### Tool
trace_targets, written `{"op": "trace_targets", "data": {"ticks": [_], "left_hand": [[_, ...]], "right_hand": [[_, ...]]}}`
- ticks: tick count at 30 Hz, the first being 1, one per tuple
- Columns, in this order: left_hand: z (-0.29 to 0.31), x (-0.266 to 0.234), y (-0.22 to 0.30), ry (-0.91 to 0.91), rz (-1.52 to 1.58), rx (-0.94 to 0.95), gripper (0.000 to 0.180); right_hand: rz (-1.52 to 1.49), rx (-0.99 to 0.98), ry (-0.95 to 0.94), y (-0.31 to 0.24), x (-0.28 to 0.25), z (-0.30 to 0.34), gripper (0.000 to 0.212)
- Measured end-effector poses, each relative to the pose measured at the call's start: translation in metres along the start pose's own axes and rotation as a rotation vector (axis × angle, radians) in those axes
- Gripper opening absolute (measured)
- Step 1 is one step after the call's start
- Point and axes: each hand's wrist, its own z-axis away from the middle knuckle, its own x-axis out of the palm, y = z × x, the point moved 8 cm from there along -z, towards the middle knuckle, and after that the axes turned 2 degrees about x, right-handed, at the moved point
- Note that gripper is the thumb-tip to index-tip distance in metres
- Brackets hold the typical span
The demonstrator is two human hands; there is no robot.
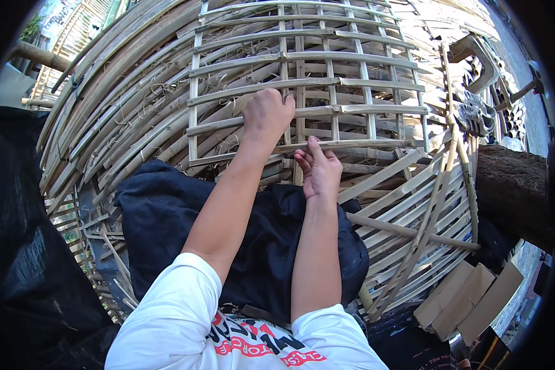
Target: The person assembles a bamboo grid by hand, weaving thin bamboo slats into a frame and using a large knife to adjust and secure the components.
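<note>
A lattice panel of split bamboo (382,111) lies before me, its long cross slats set over thinner uprights. My left hand (269,117) is a closed fist, back up, over the second-lowest slat near the middle. A small dark bit shows by its thumb; what the fingers hold is hidden. Lower and to the right, my right hand (319,169) is turned palm up. Its thumb and curled fingers pinch the lowest bamboo slat (370,144) from below. Black cloth (166,203) lies beneath both forearms.
Under the panel is a big stack of curved bamboo strips (123,105). Black sheeting (31,246) hangs at left. To the right are another slatted bamboo panel (407,228), a thick log (512,185) and cardboard (468,302). Hollow tubes (513,120) are piled at far right.
</note>
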Motion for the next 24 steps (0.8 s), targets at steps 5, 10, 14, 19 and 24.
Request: {"op": "trace_targets", "data": {"ticks": [5,10,14,19,24], "left_hand": [[-0.007,0.003,0.001,-0.170,-0.012,-0.104,0.045],[-0.016,0.007,-0.003,-0.257,-0.004,-0.083,0.047],[-0.017,0.014,0.002,-0.208,-0.027,0.010,0.042],[-0.009,0.008,0.005,-0.163,-0.004,0.050,0.042],[0.001,-0.001,0.016,-0.111,-0.043,0.042,0.043]], "right_hand": [[-0.058,0.129,-0.016,0.009,0.001,0.001,0.026],[-0.096,0.084,-0.062,0.011,0.013,0.003,0.029],[-0.120,-0.041,-0.089,0.014,0.011,-0.007,0.029],[-0.125,-0.133,-0.153,0.012,0.013,-0.005,0.028],[-0.133,-0.161,-0.154,0.003,0.011,0.001,0.028]]}}
